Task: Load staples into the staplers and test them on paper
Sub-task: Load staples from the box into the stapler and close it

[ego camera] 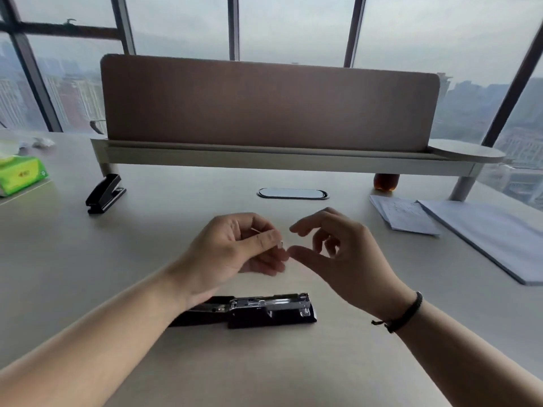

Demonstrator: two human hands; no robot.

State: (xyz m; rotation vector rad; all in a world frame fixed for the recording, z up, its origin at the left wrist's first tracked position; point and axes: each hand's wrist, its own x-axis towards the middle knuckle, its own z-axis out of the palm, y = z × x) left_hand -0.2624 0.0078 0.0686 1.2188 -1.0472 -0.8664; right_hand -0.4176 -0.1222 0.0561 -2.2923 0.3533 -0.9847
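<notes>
I saw the opened stapler [249, 311] lying on the bench [293, 362] at lower centre, both hands above it in the frame. A second stapler [105, 193] stood at upper left, beside a tissue pack [20, 174] at the left edge. Paper sheets [482, 233] lay at right. A divider panel [264, 104] stood behind everything.

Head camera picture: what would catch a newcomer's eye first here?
Two bare hands meet above the middle of the desk: the left hand pinches a small strip of staples, and the right hand reaches toward it with loose fingers. Just below them lies a black stapler swung open, its metal channel showing. A second black stapler stands at the far left, and paper stacks lie to the right.
</notes>
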